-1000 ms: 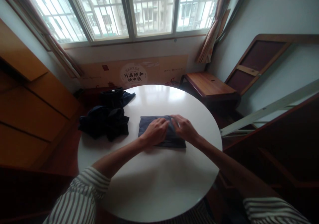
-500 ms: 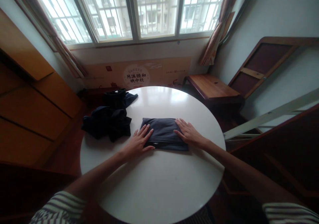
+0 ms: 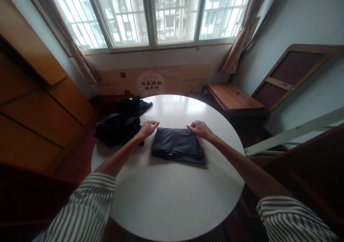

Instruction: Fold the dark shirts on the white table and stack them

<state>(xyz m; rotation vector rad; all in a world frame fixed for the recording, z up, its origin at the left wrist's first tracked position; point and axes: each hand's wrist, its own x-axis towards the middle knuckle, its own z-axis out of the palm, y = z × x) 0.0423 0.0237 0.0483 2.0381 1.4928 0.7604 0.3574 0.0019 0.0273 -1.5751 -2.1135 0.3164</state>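
A dark grey garment, folded into a flat rectangle, lies on the round white table. At its far left corner is my left hand, fingers drawn together in a pinch; the fingertips appear just off the cloth. My right hand is at the far right corner with curled fingers, the tips at the garment's far edge. Its palm side is hidden, and the grip on the cloth shows only in part. Layers of fabric show along the near edge, a little uneven at the right.
Crumpled black clothing lies at the table's left edge, near my left forearm, with another dark pile behind it. A wooden low table stands beyond on the right. Wooden cabinets are at the left, a barred window ahead.
Both hands were lying flat on the garment with spread fingers. They have lifted and moved away from me to its far corners, fingers now closed. The view has shifted slightly.
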